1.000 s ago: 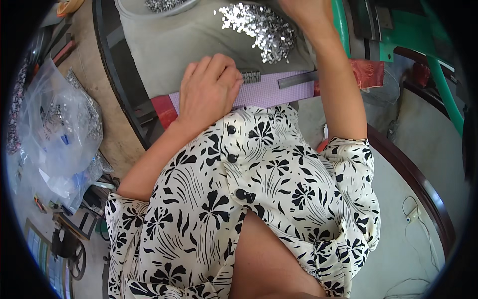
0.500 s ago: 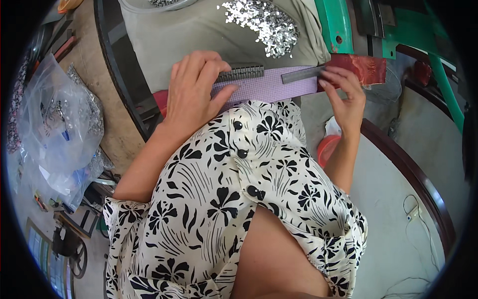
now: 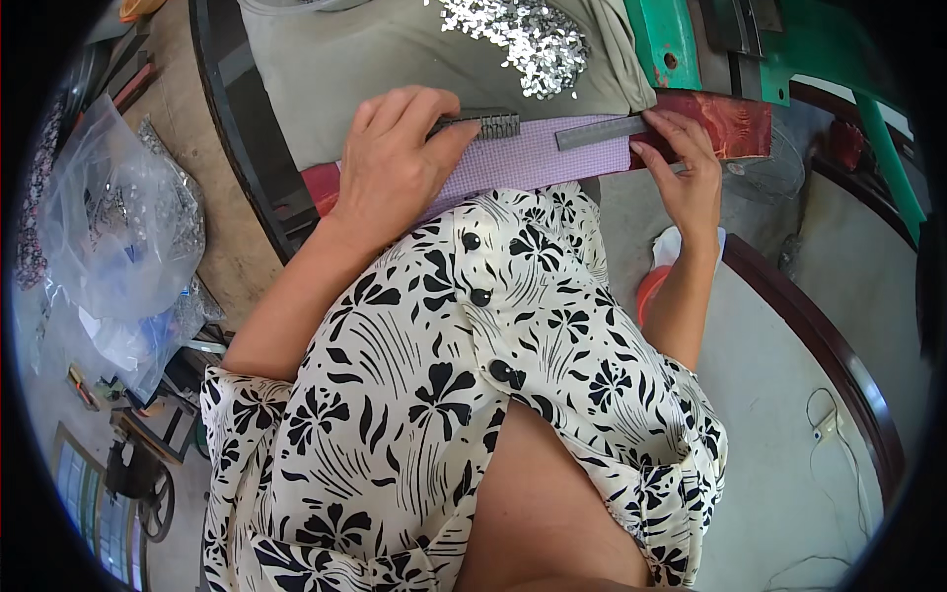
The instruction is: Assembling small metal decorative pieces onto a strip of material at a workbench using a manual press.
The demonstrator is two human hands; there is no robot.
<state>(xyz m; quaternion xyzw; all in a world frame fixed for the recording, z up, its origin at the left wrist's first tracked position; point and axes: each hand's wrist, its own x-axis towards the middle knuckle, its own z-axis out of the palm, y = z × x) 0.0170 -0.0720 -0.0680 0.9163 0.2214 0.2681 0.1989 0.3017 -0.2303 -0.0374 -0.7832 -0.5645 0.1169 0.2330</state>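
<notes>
Currently, head view: left hand (image 3: 400, 158) lies palm-down on a lilac checked board (image 3: 538, 160), fingers spread, fingertips touching a small metal comb-like strip (image 3: 485, 123) at the board's top edge; not gripping. Right hand (image 3: 686, 168) rests open, its fingertips just touching the end of a grey metal ruler (image 3: 602, 132) lying on the board's right part. Board sits on a red block (image 3: 735, 123) across the lap. Pile of shiny metal bits (image 3: 533, 39) on the grey cloth (image 3: 355, 59) behind.
</notes>
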